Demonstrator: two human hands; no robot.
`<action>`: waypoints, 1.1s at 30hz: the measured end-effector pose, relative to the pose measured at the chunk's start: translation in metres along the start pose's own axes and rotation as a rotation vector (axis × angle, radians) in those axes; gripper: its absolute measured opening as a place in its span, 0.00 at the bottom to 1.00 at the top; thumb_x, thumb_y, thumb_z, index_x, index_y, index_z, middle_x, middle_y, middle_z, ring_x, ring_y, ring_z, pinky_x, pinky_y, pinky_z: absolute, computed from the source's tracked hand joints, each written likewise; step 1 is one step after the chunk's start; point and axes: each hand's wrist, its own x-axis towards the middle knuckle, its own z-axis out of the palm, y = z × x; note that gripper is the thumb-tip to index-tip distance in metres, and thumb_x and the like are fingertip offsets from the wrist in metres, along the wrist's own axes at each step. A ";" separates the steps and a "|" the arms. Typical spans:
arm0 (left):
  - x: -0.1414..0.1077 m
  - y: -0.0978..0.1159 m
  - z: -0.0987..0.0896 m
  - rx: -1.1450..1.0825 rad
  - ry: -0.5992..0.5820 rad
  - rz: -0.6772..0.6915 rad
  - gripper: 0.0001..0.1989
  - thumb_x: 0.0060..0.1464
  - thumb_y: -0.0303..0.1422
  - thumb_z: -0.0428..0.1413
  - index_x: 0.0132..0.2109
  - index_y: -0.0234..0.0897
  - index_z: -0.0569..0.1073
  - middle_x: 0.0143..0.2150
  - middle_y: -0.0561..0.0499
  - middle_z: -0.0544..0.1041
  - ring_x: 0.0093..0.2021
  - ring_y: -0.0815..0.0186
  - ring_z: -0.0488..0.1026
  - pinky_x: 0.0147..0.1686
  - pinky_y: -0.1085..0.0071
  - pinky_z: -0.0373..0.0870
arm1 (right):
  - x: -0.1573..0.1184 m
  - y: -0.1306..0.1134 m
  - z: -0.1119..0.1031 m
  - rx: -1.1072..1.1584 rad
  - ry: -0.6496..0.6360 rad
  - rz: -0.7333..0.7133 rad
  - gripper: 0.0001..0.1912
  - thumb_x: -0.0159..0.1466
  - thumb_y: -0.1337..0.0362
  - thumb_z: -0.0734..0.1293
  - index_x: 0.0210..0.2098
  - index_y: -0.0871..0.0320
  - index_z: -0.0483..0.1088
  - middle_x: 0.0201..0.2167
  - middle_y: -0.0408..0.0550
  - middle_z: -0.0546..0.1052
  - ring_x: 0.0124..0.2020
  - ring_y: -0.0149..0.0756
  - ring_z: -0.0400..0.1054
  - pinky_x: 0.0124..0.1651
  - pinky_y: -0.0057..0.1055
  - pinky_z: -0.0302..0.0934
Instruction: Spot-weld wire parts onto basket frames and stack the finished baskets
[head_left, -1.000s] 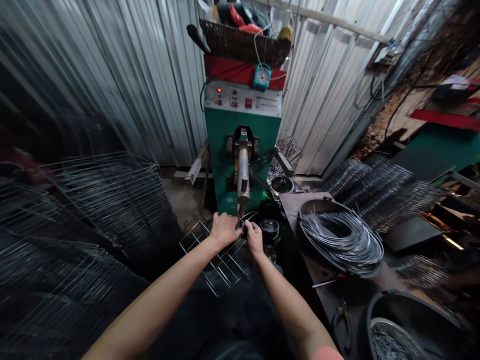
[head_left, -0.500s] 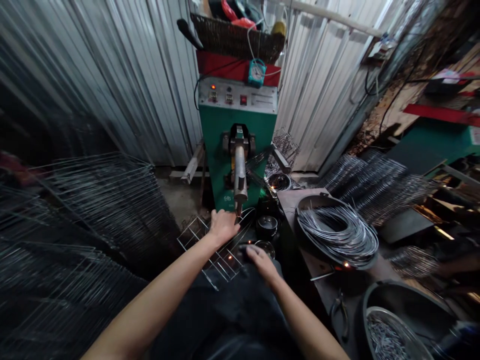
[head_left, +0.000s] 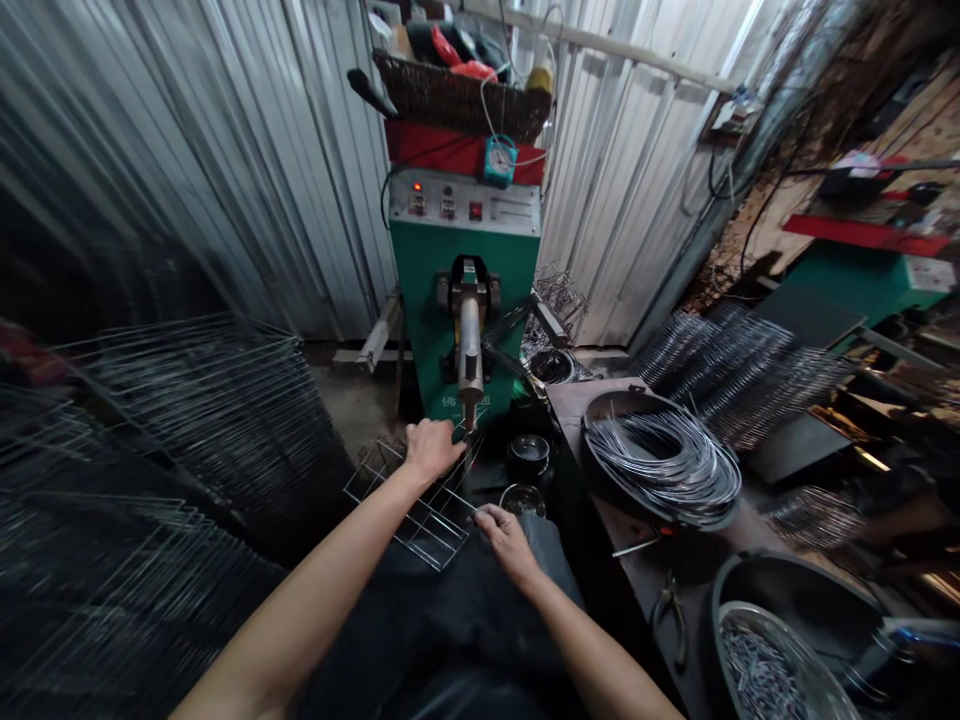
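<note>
Room: corrugated metal walls (head_left: 225, 200) close in around a green spot welder (head_left: 457, 290), with a steel electrode arm (head_left: 470, 340) angled down at its front.

Left hand (head_left: 433, 450): curled palm-down over the wires of a wire rack (head_left: 409, 505), clamped on it as far as the view shows.

Right hand (head_left: 508, 535): well apart from the left, with fingertips (head_left: 481, 513) touching the rack's near corner (whether they have closed on the wire, I cannot tell).

Rack: lying tilted in front of the welder, its long axis running up and right from the person's lap, with the far end just under the electrode tip.

Nearest containers: a black bowl (head_left: 528, 457) and a shallow metal bowl (head_left: 523, 500) sit just right of the rack; their contents are too dark to tell.

Bench: to the right, a steel workbench (head_left: 645, 560) carries a black round pan (head_left: 600, 405) holding a coil of wire (head_left: 664, 470), with pliers (head_left: 670, 620) lying near its edge.

Lower right: a black tub (head_left: 787, 590) holds a steel basin (head_left: 780, 640) full of short wire pieces (head_left: 754, 675).

Farther out: finished racks stand stacked at left (head_left: 202, 420) and right (head_left: 735, 380), and a woven basket (head_left: 457, 95) sits atop the welder.
</note>
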 end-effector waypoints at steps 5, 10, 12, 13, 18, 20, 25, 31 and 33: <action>0.007 0.004 -0.005 0.007 -0.023 -0.007 0.16 0.51 0.39 0.50 0.37 0.33 0.76 0.37 0.37 0.77 0.44 0.49 0.71 0.40 0.57 0.63 | -0.002 -0.004 0.004 0.026 0.004 0.015 0.21 0.56 0.46 0.62 0.24 0.59 0.68 0.20 0.40 0.63 0.24 0.29 0.55 0.30 0.26 0.51; -0.025 -0.012 -0.002 -0.047 0.145 0.103 0.17 0.53 0.43 0.50 0.41 0.35 0.75 0.41 0.40 0.77 0.45 0.51 0.70 0.50 0.46 0.56 | -0.003 -0.002 0.006 0.074 0.050 -0.010 0.18 0.55 0.49 0.64 0.25 0.59 0.67 0.21 0.40 0.64 0.26 0.30 0.56 0.32 0.26 0.52; -0.062 -0.026 0.009 -0.101 0.348 0.175 0.21 0.54 0.45 0.49 0.48 0.36 0.71 0.45 0.41 0.75 0.47 0.54 0.69 0.55 0.43 0.49 | -0.003 0.000 0.008 0.137 0.070 -0.004 0.17 0.55 0.50 0.65 0.24 0.58 0.66 0.22 0.40 0.64 0.26 0.29 0.56 0.32 0.26 0.52; -0.083 -0.032 0.018 -0.123 0.441 0.202 0.23 0.53 0.46 0.49 0.50 0.36 0.69 0.47 0.41 0.74 0.48 0.55 0.69 0.56 0.44 0.46 | -0.003 0.001 0.010 0.177 0.077 0.007 0.16 0.55 0.51 0.65 0.24 0.58 0.65 0.21 0.39 0.64 0.25 0.29 0.55 0.31 0.26 0.51; -0.154 -0.044 0.064 -0.083 0.498 0.280 0.22 0.50 0.47 0.53 0.46 0.35 0.71 0.47 0.39 0.74 0.51 0.49 0.67 0.56 0.37 0.37 | -0.003 -0.003 0.024 0.341 0.148 0.009 0.14 0.54 0.53 0.66 0.23 0.58 0.64 0.20 0.38 0.62 0.24 0.28 0.53 0.30 0.25 0.51; -0.163 -0.039 0.073 -0.106 0.504 0.320 0.17 0.51 0.44 0.53 0.40 0.36 0.72 0.43 0.41 0.75 0.49 0.52 0.68 0.56 0.36 0.35 | -0.009 -0.012 0.026 0.338 0.179 -0.003 0.14 0.54 0.54 0.66 0.23 0.58 0.64 0.20 0.38 0.62 0.24 0.28 0.53 0.31 0.25 0.51; -0.182 -0.023 0.074 -0.318 0.616 0.394 0.09 0.51 0.38 0.54 0.32 0.37 0.69 0.30 0.51 0.72 0.35 0.64 0.71 0.59 0.46 0.46 | -0.038 -0.036 0.022 0.234 0.146 0.004 0.12 0.54 0.55 0.66 0.24 0.58 0.66 0.21 0.39 0.64 0.25 0.29 0.55 0.32 0.26 0.52; -0.190 -0.022 0.078 -0.345 0.529 0.378 0.07 0.52 0.37 0.54 0.32 0.38 0.69 0.27 0.53 0.70 0.32 0.65 0.69 0.59 0.46 0.46 | -0.040 -0.037 0.019 0.094 0.092 -0.038 0.11 0.55 0.56 0.64 0.25 0.58 0.67 0.22 0.39 0.65 0.26 0.29 0.57 0.33 0.26 0.54; -0.186 -0.018 0.081 -0.310 0.457 0.353 0.07 0.52 0.37 0.53 0.31 0.39 0.69 0.27 0.52 0.71 0.32 0.64 0.68 0.59 0.46 0.44 | -0.036 -0.033 0.017 0.068 0.129 -0.075 0.12 0.56 0.55 0.64 0.25 0.58 0.66 0.22 0.40 0.65 0.27 0.30 0.58 0.34 0.26 0.54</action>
